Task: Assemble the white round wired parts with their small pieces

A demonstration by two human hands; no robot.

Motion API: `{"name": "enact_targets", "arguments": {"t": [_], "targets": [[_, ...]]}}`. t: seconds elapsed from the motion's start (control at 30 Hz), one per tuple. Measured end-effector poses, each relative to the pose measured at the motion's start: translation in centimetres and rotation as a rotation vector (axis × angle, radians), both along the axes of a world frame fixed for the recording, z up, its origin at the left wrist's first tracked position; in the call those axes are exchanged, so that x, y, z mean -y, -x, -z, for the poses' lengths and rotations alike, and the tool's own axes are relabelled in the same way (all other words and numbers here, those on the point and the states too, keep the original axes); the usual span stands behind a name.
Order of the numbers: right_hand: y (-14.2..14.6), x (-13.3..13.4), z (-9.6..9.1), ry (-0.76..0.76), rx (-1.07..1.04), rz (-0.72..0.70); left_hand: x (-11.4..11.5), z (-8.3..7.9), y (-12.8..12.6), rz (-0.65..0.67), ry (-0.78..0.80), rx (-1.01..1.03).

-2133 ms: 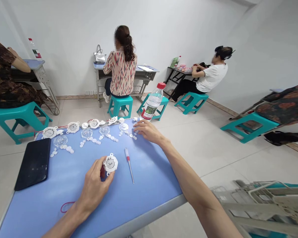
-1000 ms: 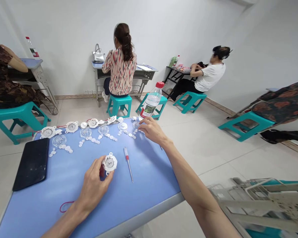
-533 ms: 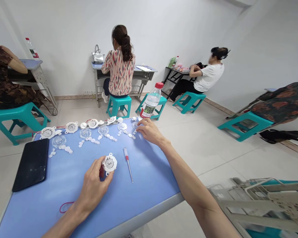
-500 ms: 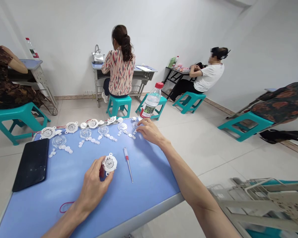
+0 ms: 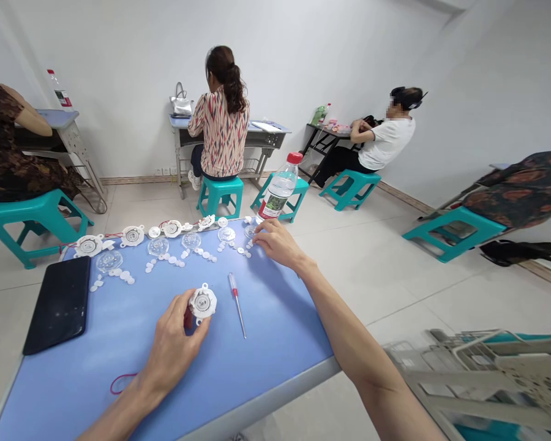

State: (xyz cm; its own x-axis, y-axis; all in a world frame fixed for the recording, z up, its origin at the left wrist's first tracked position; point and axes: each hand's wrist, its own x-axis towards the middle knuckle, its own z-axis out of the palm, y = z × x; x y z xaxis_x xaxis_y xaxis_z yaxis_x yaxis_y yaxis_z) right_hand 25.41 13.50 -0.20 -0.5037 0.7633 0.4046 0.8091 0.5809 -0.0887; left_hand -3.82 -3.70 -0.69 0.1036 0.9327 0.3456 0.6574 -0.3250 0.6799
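My left hand point(image 5: 177, 337) is closed around a small white octagonal plastic housing point(image 5: 203, 303) with a round coil-like centre and lugs, held just above the blue table. A red cord loop point(image 5: 122, 384) shows beside my left wrist. My right hand point(image 5: 275, 242) reaches to the far right end of the table, fingers bent down at a clear round plastic cover point(image 5: 250, 231) and small white gears point(image 5: 248, 251). Whether its fingertips grip a piece is hidden. Between the hands lies a screwdriver point(image 5: 235, 294) with a clear and red handle.
A water bottle point(image 5: 278, 190) stands just behind my right hand. Along the far edge run several white housings point(image 5: 132, 236), clear covers point(image 5: 158, 247) and small gears point(image 5: 125, 275). A black phone-like slab point(image 5: 59, 305) lies at left. Several people sit on teal stools point(image 5: 219, 195) beyond.
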Motion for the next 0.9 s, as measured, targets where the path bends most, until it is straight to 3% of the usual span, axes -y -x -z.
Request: {"name": "enact_targets", "arguments": {"t": [0.9], "targets": [[-0.71,0.6,-0.54,-0.037,-0.119,-0.011,-0.09,0.15,0.06,0.012,-0.011,-0.013]]}}
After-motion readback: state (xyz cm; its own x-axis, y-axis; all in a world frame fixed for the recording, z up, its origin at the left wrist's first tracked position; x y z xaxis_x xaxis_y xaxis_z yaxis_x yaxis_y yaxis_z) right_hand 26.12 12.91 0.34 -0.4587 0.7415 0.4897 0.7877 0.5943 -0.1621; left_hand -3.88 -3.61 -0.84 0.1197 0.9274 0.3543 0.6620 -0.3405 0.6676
